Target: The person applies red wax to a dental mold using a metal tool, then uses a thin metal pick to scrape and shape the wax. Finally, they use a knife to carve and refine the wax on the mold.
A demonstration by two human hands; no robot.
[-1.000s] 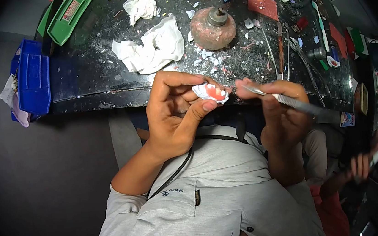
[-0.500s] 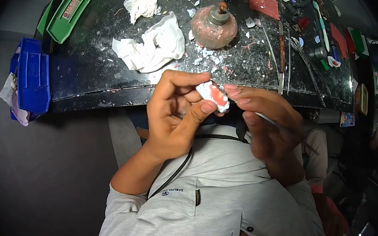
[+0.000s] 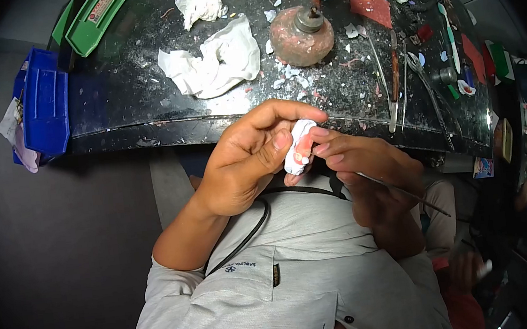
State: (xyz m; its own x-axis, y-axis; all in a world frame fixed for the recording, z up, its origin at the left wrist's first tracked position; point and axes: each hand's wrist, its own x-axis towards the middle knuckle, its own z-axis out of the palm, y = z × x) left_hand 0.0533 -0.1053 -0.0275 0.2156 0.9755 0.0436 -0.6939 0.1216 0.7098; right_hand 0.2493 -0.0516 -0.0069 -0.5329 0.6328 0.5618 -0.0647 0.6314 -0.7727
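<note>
My left hand (image 3: 244, 166) is clenched around a small white dental cast (image 3: 300, 144) with pink wax and teeth showing on it, thumb pressed on its near face and the index finger curled over the top. The cast sits just below the front edge of the workbench (image 3: 129, 108), held out over my lap and grey shirt (image 3: 288, 277). My right hand (image 3: 367, 169) meets it from the other side: the fingertips (image 3: 321, 149) touch the cast, and the same hand grips a thin metal carving tool (image 3: 408, 194) whose shaft trails back and down past the palm (the working tip is hidden behind the fingers, so I cannot tell whether it touches the wax).

Just beyond the hands, the dark bench top is littered with white and pink chips. A crumpled white cloth (image 3: 214, 60) lies left of centre, with a smaller wad of tissue (image 3: 200, 3) behind it. To the right of the cloth stands a round wax-crusted spirit burner (image 3: 301, 31). Further right, several long hand instruments (image 3: 394, 80) lie side by side, pointing toward me. At the far left edge a blue bin (image 3: 45, 104) hangs off the bench, with a green tray (image 3: 97, 15) above it. At lower right, another person's hand (image 3: 470, 266) shows dimly.
</note>
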